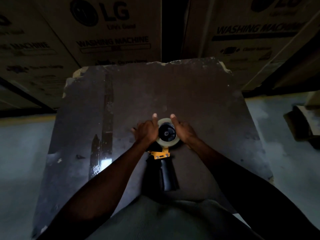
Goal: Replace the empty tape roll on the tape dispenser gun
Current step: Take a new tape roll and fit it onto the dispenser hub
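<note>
A tape dispenser gun lies flat on a dark worn table, its black handle pointing toward me and a yellow bracket above the handle. A clear tape roll sits around the gun's black hub. My left hand presses against the roll's left side, thumb up along its rim. On the roll's right side my right hand does the same. Both hands clasp the roll between them. The light is dim.
Tall cardboard washing machine boxes stand right behind the table, with a dark gap between them. The table's far edge is chipped. A glossy strip runs down the table's left part. A small cardboard box lies on the floor at the right.
</note>
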Available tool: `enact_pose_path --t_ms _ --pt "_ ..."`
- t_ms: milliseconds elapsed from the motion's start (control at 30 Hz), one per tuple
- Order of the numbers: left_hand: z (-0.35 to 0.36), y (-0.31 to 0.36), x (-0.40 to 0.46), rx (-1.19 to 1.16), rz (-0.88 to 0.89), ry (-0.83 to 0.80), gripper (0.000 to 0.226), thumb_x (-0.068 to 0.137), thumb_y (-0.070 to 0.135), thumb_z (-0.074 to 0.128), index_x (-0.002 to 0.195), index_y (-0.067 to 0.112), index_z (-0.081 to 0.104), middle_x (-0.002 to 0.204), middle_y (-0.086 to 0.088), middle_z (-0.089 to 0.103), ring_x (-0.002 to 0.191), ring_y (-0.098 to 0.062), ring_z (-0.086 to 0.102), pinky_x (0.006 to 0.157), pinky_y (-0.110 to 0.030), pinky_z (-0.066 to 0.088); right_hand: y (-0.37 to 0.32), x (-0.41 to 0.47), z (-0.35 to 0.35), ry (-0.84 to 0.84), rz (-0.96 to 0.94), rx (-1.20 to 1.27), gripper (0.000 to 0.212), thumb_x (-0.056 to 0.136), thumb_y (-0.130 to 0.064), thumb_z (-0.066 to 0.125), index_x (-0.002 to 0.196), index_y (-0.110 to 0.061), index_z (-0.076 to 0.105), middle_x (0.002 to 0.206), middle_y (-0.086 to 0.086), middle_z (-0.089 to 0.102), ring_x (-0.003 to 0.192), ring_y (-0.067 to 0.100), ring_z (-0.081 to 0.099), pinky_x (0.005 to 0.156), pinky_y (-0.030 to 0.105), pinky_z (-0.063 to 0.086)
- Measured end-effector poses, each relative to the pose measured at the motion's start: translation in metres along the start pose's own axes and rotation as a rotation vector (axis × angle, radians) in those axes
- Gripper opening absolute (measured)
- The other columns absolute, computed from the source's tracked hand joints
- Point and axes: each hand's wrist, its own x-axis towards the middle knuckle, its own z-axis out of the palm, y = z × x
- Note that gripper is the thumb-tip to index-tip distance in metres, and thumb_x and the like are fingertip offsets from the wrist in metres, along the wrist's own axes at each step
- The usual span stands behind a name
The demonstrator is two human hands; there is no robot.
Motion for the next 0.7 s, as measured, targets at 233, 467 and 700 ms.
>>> enact_pose_path --t_ms 233,467,700 --pt "0.0 -0.004 0.006 0.023 0.085 0.03 0.077 0.1 0.053 0.007 0.103 0.009 0.071 0.122 -0.024 0.063 0.126 -0.039 0.047 0.11 -0.052 0.025 -0.002 0.002 0.002 0.046 0.032 -0.076 0.103 0.071 -0.093 0.016 0.082 -0.009 0.074 0.093 0.015 0.076 0.094 0.033 0.07 0.089 0.042 0.054" --pt "0.008 -0.004 -0.001 0.178 0.122 0.08 0.072 0.102 0.047 0.013 0.098 0.005 0.072 0.111 -0.025 0.067 0.114 -0.039 0.056 0.101 -0.044 0.037 0.009 -0.001 0.008 0.068 -0.02 -0.089 0.099 0.076 -0.09 0.017 0.098 -0.013 0.075 0.107 0.017 0.075 0.108 0.034 0.067 0.095 0.042 0.052" --pt "0.016 -0.008 0.009 0.3 0.13 0.048 0.053 0.102 0.038 0.019 0.12 0.013 0.061 0.111 -0.015 0.07 0.114 -0.036 0.052 0.094 -0.047 0.036 0.011 0.01 0.007 0.067 0.007 -0.064 0.096 0.08 -0.086 0.014 0.098 -0.013 0.074 0.104 0.019 0.075 0.106 0.035 0.067 0.094 0.043 0.052"
